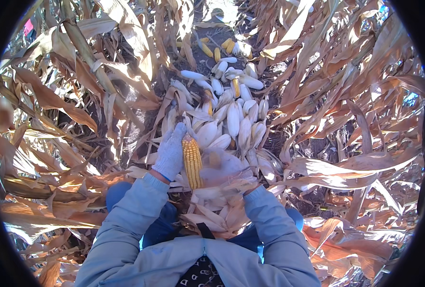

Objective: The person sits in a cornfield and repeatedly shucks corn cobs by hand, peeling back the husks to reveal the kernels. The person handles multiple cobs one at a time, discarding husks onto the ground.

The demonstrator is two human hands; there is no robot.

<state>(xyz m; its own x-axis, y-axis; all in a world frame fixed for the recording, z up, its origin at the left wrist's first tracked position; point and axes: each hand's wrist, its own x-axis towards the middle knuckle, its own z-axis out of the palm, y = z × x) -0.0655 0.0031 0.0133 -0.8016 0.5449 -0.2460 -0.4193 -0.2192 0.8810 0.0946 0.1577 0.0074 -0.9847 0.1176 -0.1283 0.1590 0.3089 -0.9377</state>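
My left hand (pixel 171 152), in a pale knitted glove, holds a bare yellow ear of corn (pixel 192 163) near its upper end; the ear points down towards my lap. Just to the right, my right hand (pixel 225 166), also gloved, is blurred by motion, and whether it grips anything cannot be made out. Pale loose husks (pixel 216 211) lie below both hands, between my knees. Beyond the hands spreads a pile of ears in white husks (pixel 233 120), with a few yellow kernels showing, such as on a partly husked ear (pixel 236 88).
Several bare yellow ears (pixel 207 50) lie on the soil at the far end of the pile. Dry corn stalks (pixel 105 82) and leaves stand on the left, and more dry leaves (pixel 341 168) crowd the right side.
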